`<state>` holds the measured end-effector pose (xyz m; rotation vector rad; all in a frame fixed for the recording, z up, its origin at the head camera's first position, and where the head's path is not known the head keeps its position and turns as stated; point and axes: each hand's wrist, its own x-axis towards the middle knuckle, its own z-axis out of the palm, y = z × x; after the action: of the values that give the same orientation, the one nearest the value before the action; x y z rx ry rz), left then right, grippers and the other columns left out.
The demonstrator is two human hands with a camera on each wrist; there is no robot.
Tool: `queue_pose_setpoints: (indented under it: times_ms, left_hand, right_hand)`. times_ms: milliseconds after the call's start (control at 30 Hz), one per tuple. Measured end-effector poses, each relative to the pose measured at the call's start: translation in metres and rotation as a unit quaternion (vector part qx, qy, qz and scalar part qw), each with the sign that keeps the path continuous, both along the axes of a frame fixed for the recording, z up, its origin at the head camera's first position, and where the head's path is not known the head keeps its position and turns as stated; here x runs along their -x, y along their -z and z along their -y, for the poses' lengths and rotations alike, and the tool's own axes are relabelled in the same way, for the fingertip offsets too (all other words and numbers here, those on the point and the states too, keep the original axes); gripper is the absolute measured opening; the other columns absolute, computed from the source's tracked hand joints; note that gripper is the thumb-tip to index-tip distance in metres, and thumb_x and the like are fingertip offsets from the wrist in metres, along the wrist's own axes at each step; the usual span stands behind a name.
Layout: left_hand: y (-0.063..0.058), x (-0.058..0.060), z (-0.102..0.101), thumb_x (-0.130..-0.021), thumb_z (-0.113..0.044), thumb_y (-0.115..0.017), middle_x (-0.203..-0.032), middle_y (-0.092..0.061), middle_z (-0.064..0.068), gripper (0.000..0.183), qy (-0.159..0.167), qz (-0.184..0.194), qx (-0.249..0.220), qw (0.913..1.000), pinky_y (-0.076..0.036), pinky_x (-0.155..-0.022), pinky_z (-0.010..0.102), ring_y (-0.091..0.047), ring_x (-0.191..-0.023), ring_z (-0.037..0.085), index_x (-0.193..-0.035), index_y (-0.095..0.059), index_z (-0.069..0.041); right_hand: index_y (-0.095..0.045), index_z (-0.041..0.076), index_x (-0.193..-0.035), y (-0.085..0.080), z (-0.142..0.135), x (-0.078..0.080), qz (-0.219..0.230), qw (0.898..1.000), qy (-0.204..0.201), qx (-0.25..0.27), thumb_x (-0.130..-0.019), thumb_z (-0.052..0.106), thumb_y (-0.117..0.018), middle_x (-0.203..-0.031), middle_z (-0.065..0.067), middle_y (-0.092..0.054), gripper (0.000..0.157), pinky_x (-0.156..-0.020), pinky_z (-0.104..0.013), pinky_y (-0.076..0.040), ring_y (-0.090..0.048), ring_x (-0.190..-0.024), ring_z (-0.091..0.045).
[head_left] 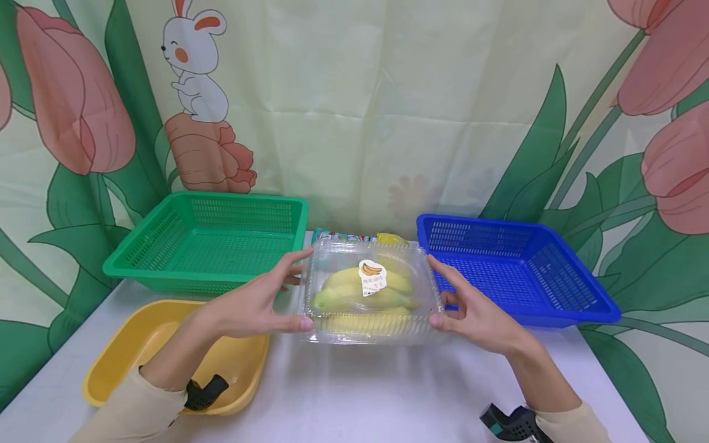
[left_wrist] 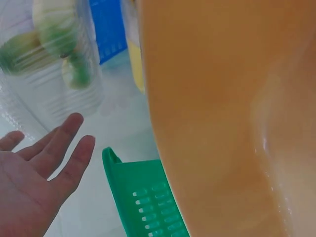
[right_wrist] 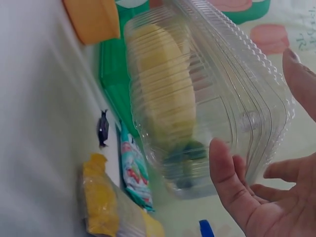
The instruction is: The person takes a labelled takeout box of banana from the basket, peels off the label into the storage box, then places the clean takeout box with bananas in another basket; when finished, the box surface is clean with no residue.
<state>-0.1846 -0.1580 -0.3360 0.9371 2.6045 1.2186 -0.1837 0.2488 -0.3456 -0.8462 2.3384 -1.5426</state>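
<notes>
A clear plastic clamshell box (head_left: 362, 311) with yellow-green bananas (head_left: 340, 298) inside is held up off the table, its lid closed. A white banana label (head_left: 372, 278) sits on top. My left hand (head_left: 255, 304) holds the box's left side, thumb at the near corner and fingers at the far one. On the opposite side my right hand (head_left: 479, 314) grips the edge, thumb near the front corner. In the right wrist view the underside of the box (right_wrist: 212, 113) is tilted towards the camera, and fingers (right_wrist: 229, 177) lie against its end.
A green basket (head_left: 205, 246) stands back left, a yellow basin (head_left: 127, 332) front left under my left forearm, and a blue basket (head_left: 515, 271) at right. Behind the box lie a teal snack packet (right_wrist: 136, 170) and a yellow packet (right_wrist: 101, 197). A small dark wrapped piece (right_wrist: 103, 128) lies nearby.
</notes>
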Motion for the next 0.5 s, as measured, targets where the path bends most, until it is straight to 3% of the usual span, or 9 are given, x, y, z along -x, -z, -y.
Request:
queue_pose_setpoints:
  times_ms: [200,500]
  left_hand:
    - [0.001,-0.006,0.005,-0.083,-0.045,-0.085,-0.160,-0.035,0.002,0.108,0.004,0.014,0.005,0.9999,-0.042,-0.113,0.054,-0.048,-0.140,0.026,-0.162,-0.012,-0.030]
    - [-0.006,-0.020,0.016,-0.084,-0.044,-0.085,-0.150,-0.048,0.006,0.110,0.017,0.046,0.018,0.9987,-0.046,-0.104,0.061,-0.045,-0.142,0.029,-0.161,-0.009,-0.029]
  right_hand:
    - [-0.008,0.016,-0.167,0.003,0.000,-0.006,0.014,0.999,-0.029,0.014,-0.096,0.018,-0.075,-0.169,-0.016,-0.001,0.098,-0.087,-0.039,-0.061,-0.057,-0.122,-0.040]
    - [-0.011,0.018,-0.166,0.007,0.000,-0.019,0.023,0.998,-0.053,0.004,-0.100,0.007,-0.067,-0.169,-0.015,-0.001,0.088,-0.083,-0.036,-0.061,-0.062,-0.117,-0.023]
